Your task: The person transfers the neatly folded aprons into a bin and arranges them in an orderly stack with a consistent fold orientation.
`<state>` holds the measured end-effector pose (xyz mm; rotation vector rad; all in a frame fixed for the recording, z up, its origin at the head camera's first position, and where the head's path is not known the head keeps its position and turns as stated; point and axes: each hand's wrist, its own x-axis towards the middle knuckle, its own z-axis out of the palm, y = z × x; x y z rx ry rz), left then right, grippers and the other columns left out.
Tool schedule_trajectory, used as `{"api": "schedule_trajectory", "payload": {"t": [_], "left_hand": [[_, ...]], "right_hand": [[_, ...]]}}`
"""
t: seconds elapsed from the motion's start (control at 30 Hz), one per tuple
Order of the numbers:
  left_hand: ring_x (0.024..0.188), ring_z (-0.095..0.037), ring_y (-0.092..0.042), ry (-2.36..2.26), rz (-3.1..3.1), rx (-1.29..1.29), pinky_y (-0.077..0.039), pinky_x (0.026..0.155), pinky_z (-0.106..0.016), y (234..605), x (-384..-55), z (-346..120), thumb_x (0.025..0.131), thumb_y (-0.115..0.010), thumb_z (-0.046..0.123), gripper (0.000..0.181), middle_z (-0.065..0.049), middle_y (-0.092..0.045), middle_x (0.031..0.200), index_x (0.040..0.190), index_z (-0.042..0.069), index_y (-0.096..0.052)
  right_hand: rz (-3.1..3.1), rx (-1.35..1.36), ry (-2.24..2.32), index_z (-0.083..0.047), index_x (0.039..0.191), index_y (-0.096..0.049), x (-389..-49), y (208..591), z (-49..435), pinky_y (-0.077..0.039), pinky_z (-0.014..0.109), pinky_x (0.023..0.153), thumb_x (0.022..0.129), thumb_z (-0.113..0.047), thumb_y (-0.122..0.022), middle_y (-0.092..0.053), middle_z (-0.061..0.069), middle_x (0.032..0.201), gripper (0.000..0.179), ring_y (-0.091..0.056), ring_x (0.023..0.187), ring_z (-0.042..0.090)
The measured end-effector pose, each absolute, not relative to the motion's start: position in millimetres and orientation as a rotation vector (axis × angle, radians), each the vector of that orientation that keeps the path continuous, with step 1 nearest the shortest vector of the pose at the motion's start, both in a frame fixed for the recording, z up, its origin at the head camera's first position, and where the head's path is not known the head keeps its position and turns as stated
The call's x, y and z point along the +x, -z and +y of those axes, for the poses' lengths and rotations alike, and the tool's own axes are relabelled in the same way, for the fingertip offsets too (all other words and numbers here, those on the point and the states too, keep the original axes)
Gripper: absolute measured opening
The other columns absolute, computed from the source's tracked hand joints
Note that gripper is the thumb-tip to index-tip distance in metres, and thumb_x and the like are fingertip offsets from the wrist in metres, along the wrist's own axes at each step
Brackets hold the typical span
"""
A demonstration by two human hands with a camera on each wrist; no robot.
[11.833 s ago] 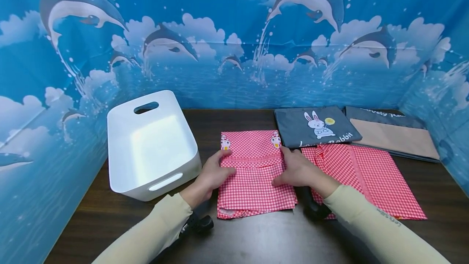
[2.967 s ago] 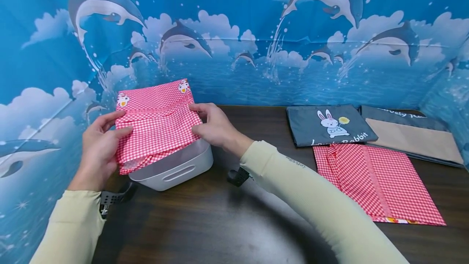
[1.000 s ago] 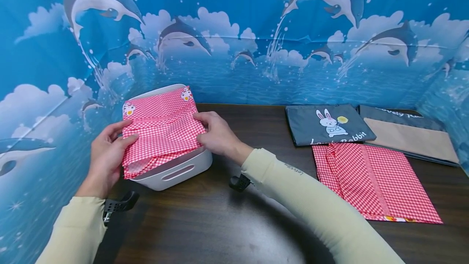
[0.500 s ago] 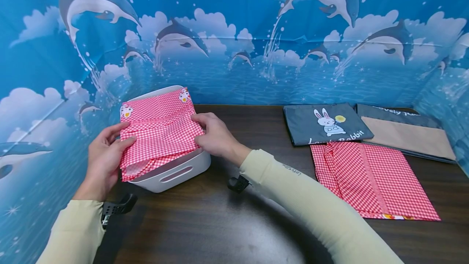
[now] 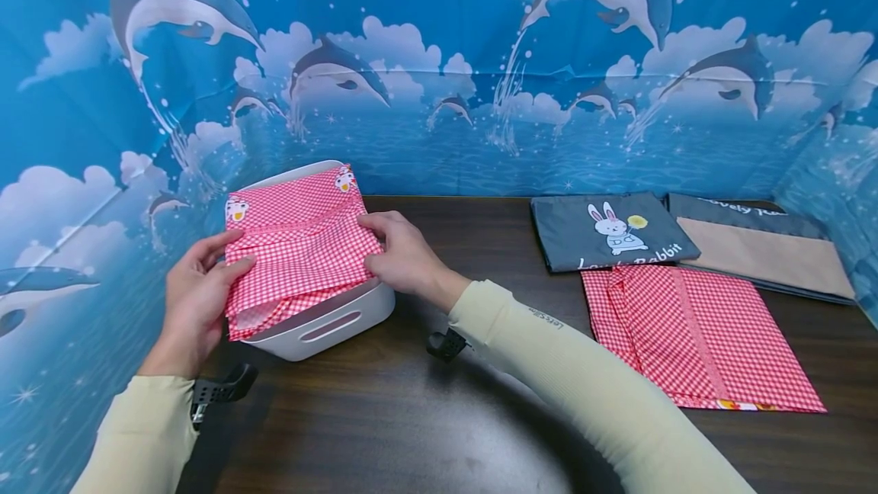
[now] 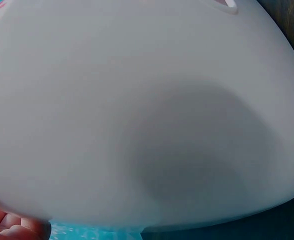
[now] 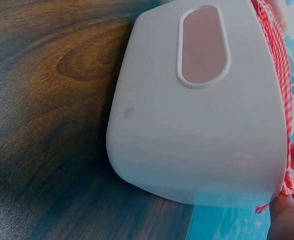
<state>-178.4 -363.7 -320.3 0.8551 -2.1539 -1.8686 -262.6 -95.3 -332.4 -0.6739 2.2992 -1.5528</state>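
While hands (image 5: pixel 195 299) hold checked cloth (image 5: pixel 302 238), bin (image 5: pixel 373 307) beneath, interior mostly hidden.

A folded red-and-white checked cloth (image 5: pixel 302 250), with cartoon prints at its two far corners, spread over the top of an upright white bin (image 5: pixel 374 309). The left hand (image 5: pixel 199 292) and right hand (image 5: pixel 406 254) pinched its opposite edges.

checked cloth (image 5: pixel 302 238) matt; bin (image 7: pixel 197 135) smooth plastic; tabletop (image 5: pixel 384 410) glossy wood-grain
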Motion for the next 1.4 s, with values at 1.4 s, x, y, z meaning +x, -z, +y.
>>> {"api": "schedule_trajectory", "payload": {"t": [1.4], "left_hand": [[0.084, -0.002, -0.072, 1.938, -2.097, 0.851, -0.062, 0.069, -0.020, 322.0, -178.2, -365.7, 0.097, -0.082, 0.032, 0.066, 0.009, -0.060, 0.135, 0.158, 0.029, -0.056]], "right_hand": [[2.320, -0.675, 1.547, -0.009, 0.157, -0.054, -261.4, 334.5, -96.4, -0.048, 0.044, 0.122, 0.095, -0.002, -0.068, -0.045, 0.010, 0.164, 0.064, -0.050, 0.146, 0.028]]}}
